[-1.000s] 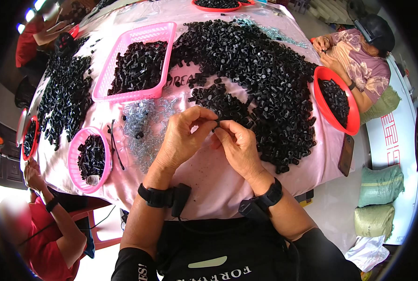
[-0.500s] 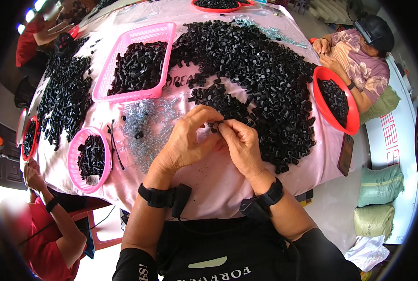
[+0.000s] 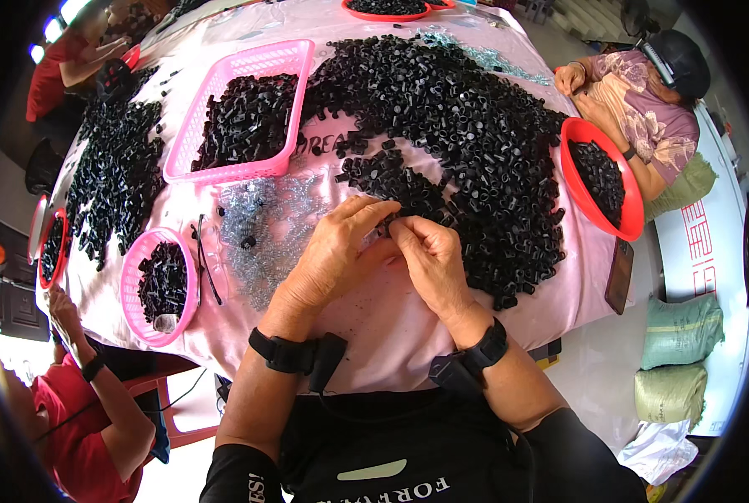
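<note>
Dark capitals mark the pink tablecloth just right of the pink rectangular basket, white capitals cross a black shirt and its left sleeve below the basket, and red characters stand on a white panel well to the basket's right.

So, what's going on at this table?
One person's left hand and right hand are held close together over a pink cloth; what they may be pinching is mostly hidden. Just beyond lies a broad heap of small, glossy black pieces. To the left stand a rectangular pink plastic basket and a round pink plastic basket, both holding black pieces. Other people are nearby.
</note>
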A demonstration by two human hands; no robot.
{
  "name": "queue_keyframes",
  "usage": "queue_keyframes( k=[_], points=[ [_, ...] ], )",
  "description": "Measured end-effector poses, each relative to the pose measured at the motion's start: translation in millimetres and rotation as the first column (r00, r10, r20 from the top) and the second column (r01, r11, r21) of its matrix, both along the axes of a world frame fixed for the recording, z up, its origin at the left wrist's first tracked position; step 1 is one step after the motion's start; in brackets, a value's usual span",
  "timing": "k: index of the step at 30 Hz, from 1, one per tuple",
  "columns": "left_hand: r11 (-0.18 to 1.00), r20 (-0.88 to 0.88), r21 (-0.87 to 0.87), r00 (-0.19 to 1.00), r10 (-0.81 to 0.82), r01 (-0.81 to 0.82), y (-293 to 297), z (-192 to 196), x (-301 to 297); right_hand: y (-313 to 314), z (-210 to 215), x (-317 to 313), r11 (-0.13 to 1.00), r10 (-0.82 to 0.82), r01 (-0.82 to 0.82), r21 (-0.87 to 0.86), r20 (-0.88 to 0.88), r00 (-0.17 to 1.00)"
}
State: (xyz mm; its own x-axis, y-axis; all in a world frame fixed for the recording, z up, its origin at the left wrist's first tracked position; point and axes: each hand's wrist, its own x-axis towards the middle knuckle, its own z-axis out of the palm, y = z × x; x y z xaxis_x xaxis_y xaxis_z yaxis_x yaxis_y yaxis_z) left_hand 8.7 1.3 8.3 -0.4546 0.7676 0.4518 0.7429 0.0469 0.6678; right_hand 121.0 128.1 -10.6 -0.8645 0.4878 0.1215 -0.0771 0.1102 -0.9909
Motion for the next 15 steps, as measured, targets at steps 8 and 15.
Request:
queue_keyframes(
  k=[8,15],
  points=[
    [1.000,-0.034,0.011,0.999,-0.009,0.009,0.1,-2.8,-0.9,-0.5,3.1,0.6,1.000,-0.022,0.022,0.005,-0.034,0.999],
    [0.997,-0.082,0.033,0.994,-0.066,0.069,0.0,-1.5,-3.0,-0.3,-0.8,1.3,0.996,-0.042,0.049,0.070,-0.097,0.994]
  ],
)
